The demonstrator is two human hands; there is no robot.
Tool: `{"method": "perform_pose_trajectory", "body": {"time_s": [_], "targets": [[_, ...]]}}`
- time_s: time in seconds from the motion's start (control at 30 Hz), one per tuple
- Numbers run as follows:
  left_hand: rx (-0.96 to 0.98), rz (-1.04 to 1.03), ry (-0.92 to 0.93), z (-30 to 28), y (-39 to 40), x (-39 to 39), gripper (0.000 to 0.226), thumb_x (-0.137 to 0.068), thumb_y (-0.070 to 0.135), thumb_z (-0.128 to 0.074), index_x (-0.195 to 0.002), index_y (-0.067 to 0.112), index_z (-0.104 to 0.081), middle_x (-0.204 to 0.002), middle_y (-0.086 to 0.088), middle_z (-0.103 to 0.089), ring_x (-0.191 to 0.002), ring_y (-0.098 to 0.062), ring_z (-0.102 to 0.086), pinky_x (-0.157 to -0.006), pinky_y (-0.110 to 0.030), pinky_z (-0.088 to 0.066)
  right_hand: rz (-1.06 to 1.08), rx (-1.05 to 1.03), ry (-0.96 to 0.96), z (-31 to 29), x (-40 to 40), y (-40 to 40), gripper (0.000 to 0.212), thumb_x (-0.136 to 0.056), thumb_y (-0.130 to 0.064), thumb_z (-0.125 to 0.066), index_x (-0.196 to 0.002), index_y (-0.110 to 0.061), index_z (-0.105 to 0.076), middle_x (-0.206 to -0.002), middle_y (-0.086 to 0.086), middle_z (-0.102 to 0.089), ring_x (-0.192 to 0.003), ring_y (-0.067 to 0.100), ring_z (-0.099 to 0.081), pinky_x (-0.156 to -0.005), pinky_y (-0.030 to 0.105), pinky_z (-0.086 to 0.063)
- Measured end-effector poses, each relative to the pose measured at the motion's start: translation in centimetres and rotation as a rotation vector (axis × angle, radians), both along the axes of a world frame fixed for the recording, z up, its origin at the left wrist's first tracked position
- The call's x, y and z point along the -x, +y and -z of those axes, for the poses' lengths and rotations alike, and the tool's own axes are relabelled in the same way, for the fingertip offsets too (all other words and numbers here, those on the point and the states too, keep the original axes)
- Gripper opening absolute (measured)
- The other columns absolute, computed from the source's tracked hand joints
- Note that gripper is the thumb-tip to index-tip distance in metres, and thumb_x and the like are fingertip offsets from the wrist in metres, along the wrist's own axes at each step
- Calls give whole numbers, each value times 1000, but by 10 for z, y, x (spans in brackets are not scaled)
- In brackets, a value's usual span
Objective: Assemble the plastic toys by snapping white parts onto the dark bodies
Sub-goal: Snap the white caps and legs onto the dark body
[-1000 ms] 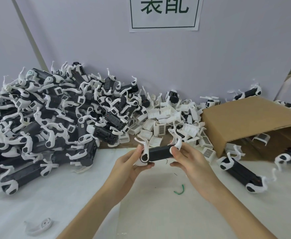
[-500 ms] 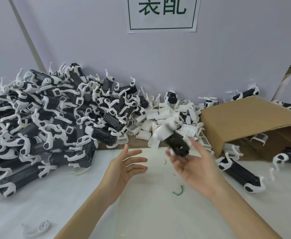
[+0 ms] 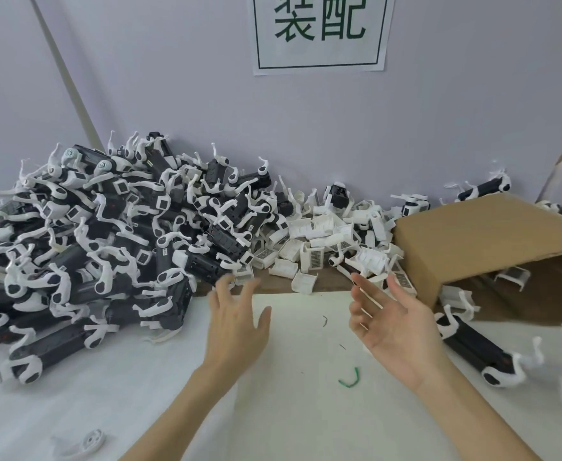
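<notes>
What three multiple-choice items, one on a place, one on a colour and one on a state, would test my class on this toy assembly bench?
1. Where does the cardboard box lie?
A. right of the loose white parts
B. on top of the toy pile
C. under the left hand

2. What colour is the bent scrap on the mat between the arms?
A. red
B. green
C. yellow

3. What are the two hands doing?
A. both grip one toy
B. only the right grips a toy
C. both are open and hold nothing

Answers:
1. A: the box sits to the right of the white parts, while the toy pile is at far left.
2. B: the scrap is green against the white mat.
3. C: the left hand and right hand show spread fingers with nothing in them.
</notes>
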State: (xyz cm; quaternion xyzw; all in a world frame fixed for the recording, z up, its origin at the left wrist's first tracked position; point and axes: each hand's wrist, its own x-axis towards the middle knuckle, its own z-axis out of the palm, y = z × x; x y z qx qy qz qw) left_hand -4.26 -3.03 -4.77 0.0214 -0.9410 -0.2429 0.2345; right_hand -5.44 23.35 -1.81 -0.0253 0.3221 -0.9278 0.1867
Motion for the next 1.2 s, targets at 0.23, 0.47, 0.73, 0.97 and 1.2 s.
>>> {"method": "perform_pose_trajectory", "body": {"time_s": [0.23, 0.47, 0.73, 0.97, 1.2], "targets": [[350, -196, -224, -33, -48, 53, 69, -107, 45, -56, -162, 16, -26, -166, -6, -28, -125, -39, -53, -89, -47, -57, 20, -91, -73, 3, 4, 2, 43, -95, -35, -65, -119, -1, -76, -94, 11, -70, -71, 21, -64, -58, 29, -56], [201, -63, 54, -23, -41, 39, 30, -101, 19, -68, -127, 7, -58, -136, -9, -51, -91, -40, -64, -81, -48, -51, 1, -163, -57, 3, 0, -3, 39, -93, -37, -67, -109, -4, -81, -92, 10, -70, -71, 20, -65, -60, 29, -57], [-187, 386, 342, -16, 23, -28, 30, -97, 19, -76, -123, 24, -63, -129, 18, -56, -85, -9, -68, -76, -27, -59, 2, -378, 25, 2, -9, -20, 38, -103, -31, -56, -125, -3, -71, -104, 17, -74, -84, 24, -72, -72, 31, -55], [-361, 776, 141, -17, 36, -62, 27, -95, -4, -69, -115, 13, -68, -147, 7, -60, -121, -21, -66, -93, -29, -53, -120, -421, -13, -3, -21, -32, 66, -97, -64, -52, -133, -10, -67, -119, 19, -73, -104, 34, -73, -82, 42, -59], [-31, 807, 107, -19, 25, -63, 31, -81, 4, -56, -106, 17, -69, -152, 25, -55, -99, -21, -55, -89, -34, -48, -19, -456, 72, 2, -23, -40, 43, -81, -39, -83, -105, -7, -66, -94, 14, -73, -88, 28, -73, -77, 36, -60]]}}
